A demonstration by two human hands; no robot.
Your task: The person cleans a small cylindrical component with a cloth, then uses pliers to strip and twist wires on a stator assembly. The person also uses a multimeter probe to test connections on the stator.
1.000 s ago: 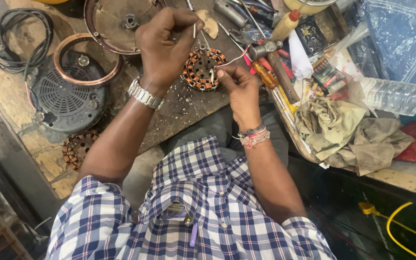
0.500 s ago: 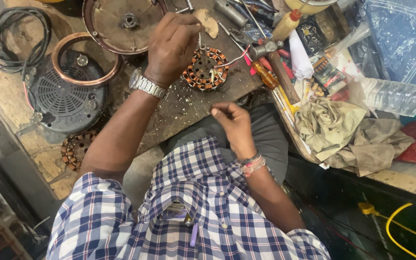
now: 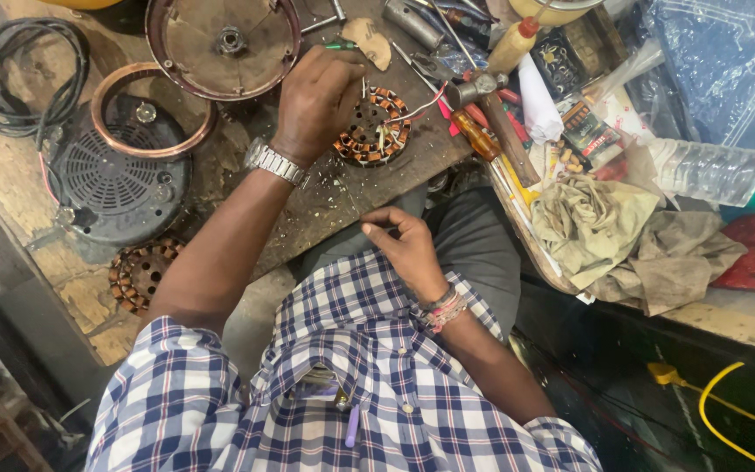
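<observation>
A round motor stator (image 3: 377, 127) with copper-wound coils and loose red and white wires lies on the worn wooden bench (image 3: 325, 205). My left hand (image 3: 318, 98), a metal watch on its wrist, rests on the stator's left edge and grips it there. My right hand (image 3: 404, 249), with bracelets at the wrist, is drawn back over my lap, apart from the stator. Its thumb and forefinger are pinched together; I cannot make out anything between them.
A black grilled motor housing (image 3: 115, 179) with a copper ring, a round brown cover (image 3: 225, 39) and a second stator (image 3: 137, 271) lie at left. A hammer (image 3: 491, 109), an orange-handled screwdriver (image 3: 478, 135), rags (image 3: 622, 227) and a plastic bottle (image 3: 709, 170) crowd the right.
My right hand has left the stator and pulled back toward my body. My left hand has stayed on the stator's left edge.
</observation>
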